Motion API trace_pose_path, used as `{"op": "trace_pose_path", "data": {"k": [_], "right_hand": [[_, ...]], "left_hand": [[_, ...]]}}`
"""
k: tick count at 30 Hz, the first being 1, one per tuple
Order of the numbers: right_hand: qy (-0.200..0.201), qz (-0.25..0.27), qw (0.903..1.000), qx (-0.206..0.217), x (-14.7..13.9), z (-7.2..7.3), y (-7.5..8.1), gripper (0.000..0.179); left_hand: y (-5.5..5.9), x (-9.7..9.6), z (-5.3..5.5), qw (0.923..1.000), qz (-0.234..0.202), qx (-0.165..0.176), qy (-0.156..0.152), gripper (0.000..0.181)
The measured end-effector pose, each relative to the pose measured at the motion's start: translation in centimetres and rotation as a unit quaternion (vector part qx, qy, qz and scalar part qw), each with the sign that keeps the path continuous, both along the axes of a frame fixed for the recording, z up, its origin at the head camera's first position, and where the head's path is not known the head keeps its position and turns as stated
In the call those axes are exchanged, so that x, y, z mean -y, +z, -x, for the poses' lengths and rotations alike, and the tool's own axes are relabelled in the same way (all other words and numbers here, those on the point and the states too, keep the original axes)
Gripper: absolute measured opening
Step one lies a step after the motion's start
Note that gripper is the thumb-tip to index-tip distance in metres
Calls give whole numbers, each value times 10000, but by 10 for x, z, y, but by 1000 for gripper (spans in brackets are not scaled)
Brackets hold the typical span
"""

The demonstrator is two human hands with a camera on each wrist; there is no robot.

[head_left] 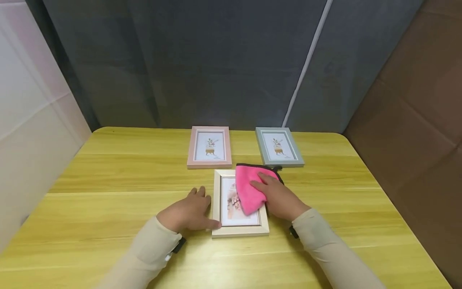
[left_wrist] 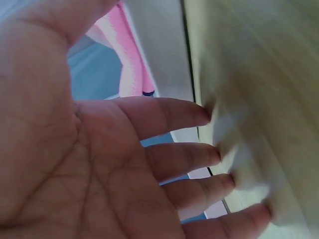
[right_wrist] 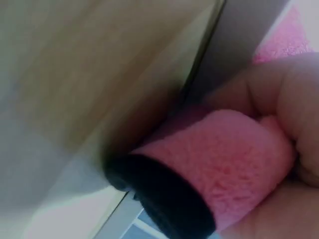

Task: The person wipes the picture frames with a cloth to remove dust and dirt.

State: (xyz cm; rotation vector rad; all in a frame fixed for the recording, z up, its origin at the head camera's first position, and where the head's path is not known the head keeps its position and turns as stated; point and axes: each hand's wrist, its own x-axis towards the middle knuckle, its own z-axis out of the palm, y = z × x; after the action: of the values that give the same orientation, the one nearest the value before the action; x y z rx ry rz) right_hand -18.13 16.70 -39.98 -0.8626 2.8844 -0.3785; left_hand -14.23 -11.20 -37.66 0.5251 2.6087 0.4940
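A cream picture frame (head_left: 240,231) with a floral print lies flat on the table. My left hand (head_left: 189,210) is at its left side, thumb touching the lower left corner. In the left wrist view that hand's fingers (left_wrist: 174,158) are spread, tips down at the tabletop. My right hand (head_left: 283,196) holds a pink cloth (head_left: 249,192) with a black edge against the upper right of the frame. The right wrist view shows the fluffy cloth (right_wrist: 224,164) bunched in the fingers. It hides part of the print and the frame's upper right corner.
Behind lie a pink picture frame (head_left: 209,165) on the left and a grey-blue picture frame (head_left: 283,163) on the right. The wooden table (head_left: 119,176) ends at a dark grey curtain (head_left: 202,64). A brown panel (head_left: 415,140) borders the right side, a whitish one (head_left: 36,100) the left.
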Motion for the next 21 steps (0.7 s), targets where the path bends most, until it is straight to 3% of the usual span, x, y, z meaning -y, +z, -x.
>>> {"op": "trace_pose_path", "data": {"k": [4,10,14,17,21], "right_hand": [[381,138,9992,-18,-10,-9,9,51],[1030,-286,9943,-50,-23,-51,25,54],[991,-281,9945,-206,-21,-70,23,52],[697,-141,9972,-252,-16,-67,19,50],[255,-178,9995,-88,-10,-47,18,49]], "left_hand": [[-4,1,-4,9999,-104,-27,29,93],[-4,-2,-10,9998,-192,-82,53,91],[-2,-3,-11,9998,-144,-103,-6,86],[-1,-2,-12,9999,-73,-118,-72,84],[-1,-2,-14,9998,-73,-144,-137,83]]}}
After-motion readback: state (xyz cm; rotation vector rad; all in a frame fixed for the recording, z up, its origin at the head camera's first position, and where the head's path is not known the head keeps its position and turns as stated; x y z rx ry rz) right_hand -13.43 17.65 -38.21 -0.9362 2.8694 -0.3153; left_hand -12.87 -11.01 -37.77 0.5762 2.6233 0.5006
